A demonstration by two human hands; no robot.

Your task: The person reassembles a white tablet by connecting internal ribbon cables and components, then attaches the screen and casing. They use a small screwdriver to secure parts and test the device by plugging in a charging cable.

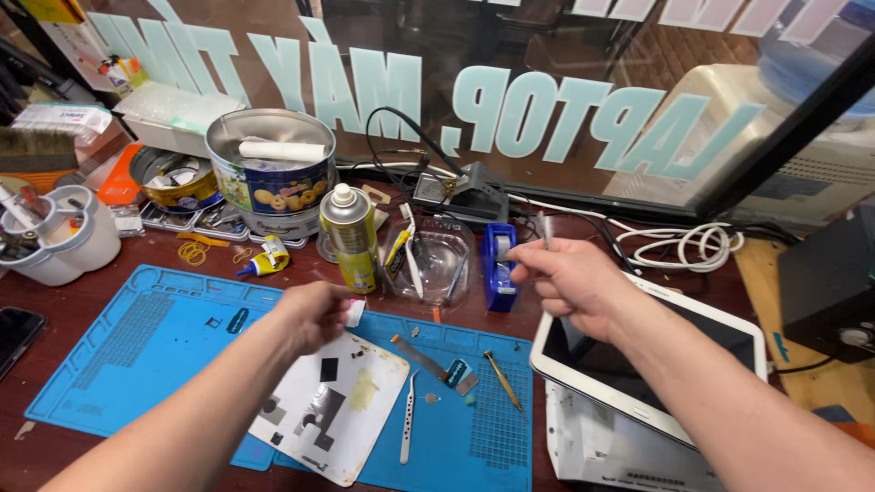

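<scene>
My left hand (314, 312) hovers over a white tablet back cover (333, 405) on the blue work mat (137, 337) and pinches a small white scrap (355, 312). My right hand (570, 281) is raised above a white tablet (638, 364), its fingers closed on a thin grey strip (544, 230) that sticks up beside the blue tape dispenser (499, 264). Tweezers (407, 417), a metal spudger (421, 357) and a small screwdriver (502, 379) lie on the mat between my hands.
A spray can (352, 239), a clear plastic tray (428, 260), a round biscuit tin (271, 171), a glue tube (264, 261) and white cups (55, 239) stand behind the mat. White cable (685, 244) coils at right. A phone (14, 335) lies at the left edge.
</scene>
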